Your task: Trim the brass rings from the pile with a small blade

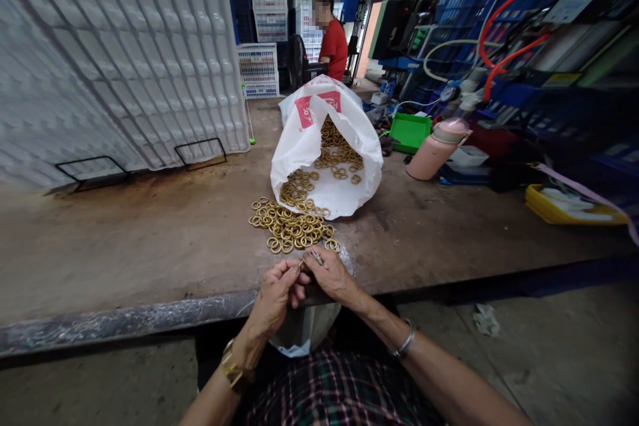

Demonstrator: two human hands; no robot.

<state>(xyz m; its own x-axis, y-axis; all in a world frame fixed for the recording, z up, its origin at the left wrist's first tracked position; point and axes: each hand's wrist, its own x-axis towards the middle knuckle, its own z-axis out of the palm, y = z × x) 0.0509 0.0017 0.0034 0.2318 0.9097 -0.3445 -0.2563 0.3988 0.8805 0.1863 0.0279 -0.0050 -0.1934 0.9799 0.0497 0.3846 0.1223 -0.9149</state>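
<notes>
By the tabletop's [150, 239] near edge, the left hand [278, 286] and right hand [330, 274] pinch a small piece [301, 264] beside gold-coloured rings [294, 226].

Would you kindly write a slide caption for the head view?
Left hand and right hand meet beside golden rings spilling from a white sack.

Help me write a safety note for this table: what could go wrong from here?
The white bag lies open toward the left hand and right hand, so more rings might slide out. A knock could scatter the loose pile just beyond them. The small item in the right fingers, too unclear to identify, might drop past the table edge.
</notes>
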